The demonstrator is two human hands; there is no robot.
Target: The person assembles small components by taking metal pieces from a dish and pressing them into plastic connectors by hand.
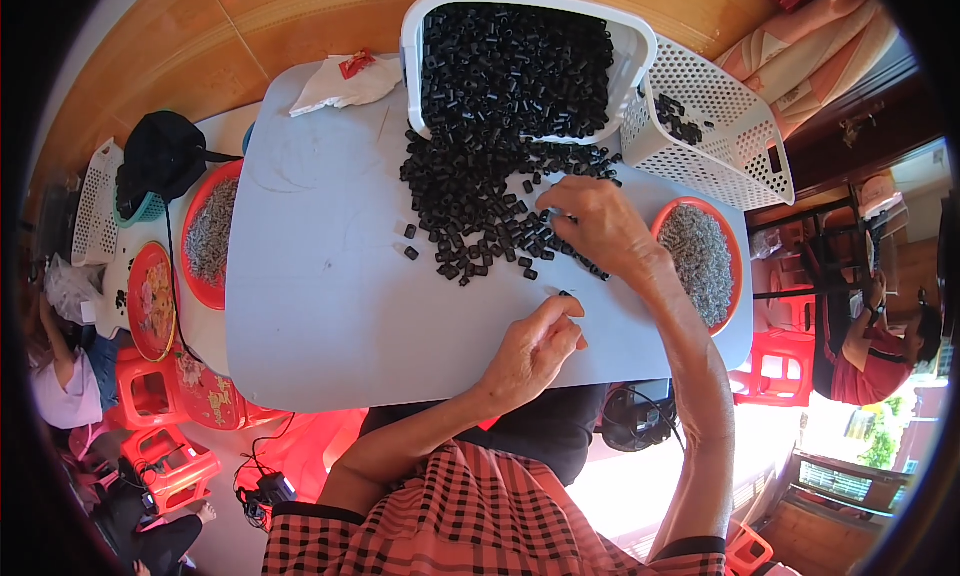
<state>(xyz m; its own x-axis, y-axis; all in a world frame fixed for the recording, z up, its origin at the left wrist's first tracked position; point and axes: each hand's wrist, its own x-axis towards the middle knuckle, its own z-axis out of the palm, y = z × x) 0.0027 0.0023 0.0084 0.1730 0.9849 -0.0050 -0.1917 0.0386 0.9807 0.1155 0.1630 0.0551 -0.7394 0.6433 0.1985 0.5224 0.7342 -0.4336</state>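
My left hand (538, 350) is closed near the table's front edge. A small black plastic piece (567, 294) shows at its fingertips. My right hand (603, 222) hangs over the right side of a loose heap of small black plastic pieces (455, 191), fingers curled inward; whatever they may hold is too small to make out. The heap spills from a white plastic bin (412, 76) lying on its side, its mouth toward me. To the right of my right forearm stands a red-rimmed bowl (737, 266) of small greyish, clear-looking pieces (694, 261).
The pale blue-grey table (310, 286) bears a white perforated basket (690, 156) with a few black pieces and a white bag (345, 84). Left of it are another red bowl (195, 276) of grey pieces and a black cap (160, 156). Other people sit at both sides near red stools (775, 366).
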